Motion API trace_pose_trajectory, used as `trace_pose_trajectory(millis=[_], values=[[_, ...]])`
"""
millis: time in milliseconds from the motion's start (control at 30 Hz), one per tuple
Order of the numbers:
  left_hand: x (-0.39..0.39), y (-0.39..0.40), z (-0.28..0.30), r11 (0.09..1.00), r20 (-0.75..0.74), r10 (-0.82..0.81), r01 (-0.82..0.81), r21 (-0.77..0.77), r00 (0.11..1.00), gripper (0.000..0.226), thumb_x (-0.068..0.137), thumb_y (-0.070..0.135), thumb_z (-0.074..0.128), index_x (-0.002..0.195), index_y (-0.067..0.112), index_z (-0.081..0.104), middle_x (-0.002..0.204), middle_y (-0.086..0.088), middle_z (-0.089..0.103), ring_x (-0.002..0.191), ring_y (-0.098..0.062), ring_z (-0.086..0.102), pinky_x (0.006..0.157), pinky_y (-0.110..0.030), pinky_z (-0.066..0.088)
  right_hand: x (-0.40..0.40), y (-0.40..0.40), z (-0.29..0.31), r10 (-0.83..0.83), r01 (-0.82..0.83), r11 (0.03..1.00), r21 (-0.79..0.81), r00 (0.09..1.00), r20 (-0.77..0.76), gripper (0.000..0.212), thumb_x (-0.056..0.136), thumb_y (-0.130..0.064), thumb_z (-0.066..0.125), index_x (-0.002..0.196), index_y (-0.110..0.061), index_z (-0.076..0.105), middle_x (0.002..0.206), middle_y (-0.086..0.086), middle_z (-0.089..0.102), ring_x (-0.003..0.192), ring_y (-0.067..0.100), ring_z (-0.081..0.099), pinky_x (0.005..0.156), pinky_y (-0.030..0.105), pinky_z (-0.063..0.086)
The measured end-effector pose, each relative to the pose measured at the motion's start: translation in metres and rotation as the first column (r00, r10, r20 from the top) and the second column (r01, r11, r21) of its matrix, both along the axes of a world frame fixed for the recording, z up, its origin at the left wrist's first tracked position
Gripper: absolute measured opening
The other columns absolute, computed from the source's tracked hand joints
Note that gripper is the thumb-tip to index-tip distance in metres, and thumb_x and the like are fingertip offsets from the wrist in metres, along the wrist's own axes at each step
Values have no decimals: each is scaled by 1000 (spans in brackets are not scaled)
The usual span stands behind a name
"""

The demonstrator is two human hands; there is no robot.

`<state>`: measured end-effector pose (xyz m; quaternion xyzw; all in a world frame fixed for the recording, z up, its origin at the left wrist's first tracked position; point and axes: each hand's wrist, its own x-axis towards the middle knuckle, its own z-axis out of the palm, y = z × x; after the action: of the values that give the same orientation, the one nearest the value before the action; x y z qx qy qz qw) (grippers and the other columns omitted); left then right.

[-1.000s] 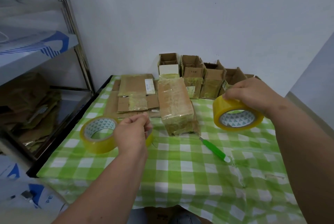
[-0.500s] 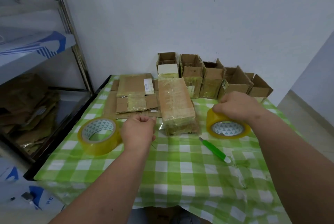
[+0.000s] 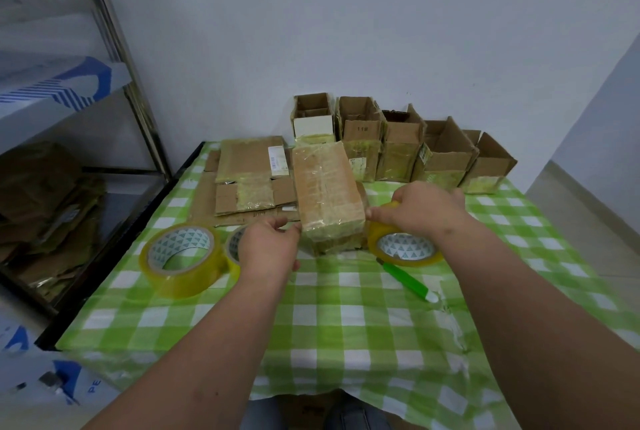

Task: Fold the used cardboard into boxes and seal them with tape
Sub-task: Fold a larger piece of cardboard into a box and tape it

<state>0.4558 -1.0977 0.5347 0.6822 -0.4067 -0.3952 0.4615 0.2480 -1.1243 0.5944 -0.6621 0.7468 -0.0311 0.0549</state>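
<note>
Cardboard box [image 3: 327, 197] at table centre, right hand [image 3: 420, 209] gripping tape roll [image 3: 403, 245] beside it, left hand [image 3: 268, 246] pinching the tape end: pull strip taut, press flat over near edge.

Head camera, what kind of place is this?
Probably a small packing or storeroom corner: a table with open boxes, tape rolls, and a metal rack stacked with flattened cardboard.

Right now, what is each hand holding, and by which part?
The right hand grips a tape roll over its top rim, beside the box. The left hand pinches something at the box's near left corner, likely the tape end; too faint to confirm.
</note>
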Motion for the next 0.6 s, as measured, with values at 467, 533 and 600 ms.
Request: trace_pose_trajectory(millis=[467, 533, 600], values=[[-9, 7, 9, 1000, -269, 1, 1, 8, 963, 24, 103, 16, 48, 84, 17, 63, 94, -4, 60, 80, -12, 60, 72, -39, 61, 2, 3, -4, -38, 41, 999, -14, 988, 150, 55, 81, -80, 48, 91, -29, 62, 82, -9, 57, 104, 22, 55, 99, 45, 25], [-11, 7, 12, 1000, -252, -13, 15, 8, 968, 22, 102, 15, 50, 87, 19, 66, 97, -3, 62, 84, -12, 59, 73, -38, 61, 3, 6, -4, -17, 28, 998, -62, 984, 179, 43, 84, -74, 52, 89, -31, 58, 80, -11, 56, 97, 19, 52, 98, 43, 23], [-13, 7, 16, 999, -209, -35, 38, 11, 977, 28, 100, 10, 51, 80, 23, 67, 88, 1, 63, 79, -12, 56, 80, -41, 60, 5, 9, -3, 32, -9, 993, -114, 978, 204, 32, 89, -63, 55, 87, -31, 53, 84, -11, 57, 91, 16, 51, 99, 41, 22]])
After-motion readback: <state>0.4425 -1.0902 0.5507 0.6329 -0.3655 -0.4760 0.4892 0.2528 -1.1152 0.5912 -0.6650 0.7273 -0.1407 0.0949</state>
